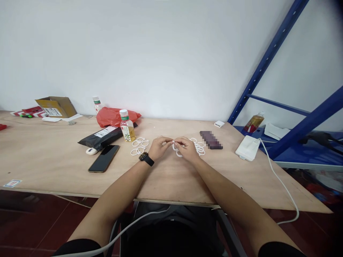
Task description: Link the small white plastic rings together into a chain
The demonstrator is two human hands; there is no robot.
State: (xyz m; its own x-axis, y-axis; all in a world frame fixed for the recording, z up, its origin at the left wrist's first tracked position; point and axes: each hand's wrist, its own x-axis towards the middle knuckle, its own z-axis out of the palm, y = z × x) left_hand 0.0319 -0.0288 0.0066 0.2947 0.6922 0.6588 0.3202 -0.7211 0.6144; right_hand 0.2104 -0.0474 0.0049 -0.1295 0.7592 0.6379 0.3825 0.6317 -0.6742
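Note:
My left hand [158,147] and my right hand [188,149] meet above the wooden table, their fingertips pinched together. Between them is a small white plastic ring [174,145], mostly covered by the fingers. Several white rings [200,147] lie in a loose pile just beyond my right hand, which partly hides them. Another group of white rings [140,142] rests to the left of my left hand, near a drink bottle [128,129]. A dark watch is strapped on my left wrist.
Left of my hands lie a phone [104,159], a white earphone case [91,151], a black parcel bag [100,138] and a red plastic bag [112,116]. To the right are a pixelated dark object [211,140] and a white power bank [247,148] with a cable.

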